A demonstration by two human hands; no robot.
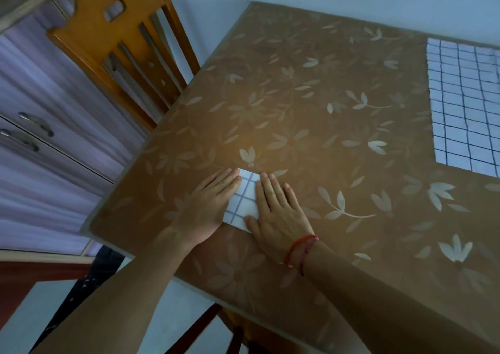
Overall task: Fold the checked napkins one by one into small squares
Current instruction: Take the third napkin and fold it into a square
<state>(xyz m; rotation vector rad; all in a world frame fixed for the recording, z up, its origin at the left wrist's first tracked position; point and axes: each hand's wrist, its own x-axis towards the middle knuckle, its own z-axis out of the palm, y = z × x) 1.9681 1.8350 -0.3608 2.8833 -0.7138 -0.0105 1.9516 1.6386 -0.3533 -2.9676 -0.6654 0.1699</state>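
Pressing flat with both hands, we held the folded napkin (243,196) against the desk (311,110) close to its near edge. Our left hand (213,199) lay on the napkin's left side and our right hand (276,205) on its right. The fingers were straight and together, palms down, gripping nothing. Only a narrow strip of white cloth with blue check lines showed between them. This napkin looked already down to a small packet, so we judged its folding nearly or wholly done, with only the creases being flattened. Well apart, at the far right of the desk, a second checked napkin (465,104) lay spread open and partly out of view, not yet folded. No finished squares set aside showed anywhere, so we judged that at least that one was left. A wooden chair (121,42) stood at the desk's left side.
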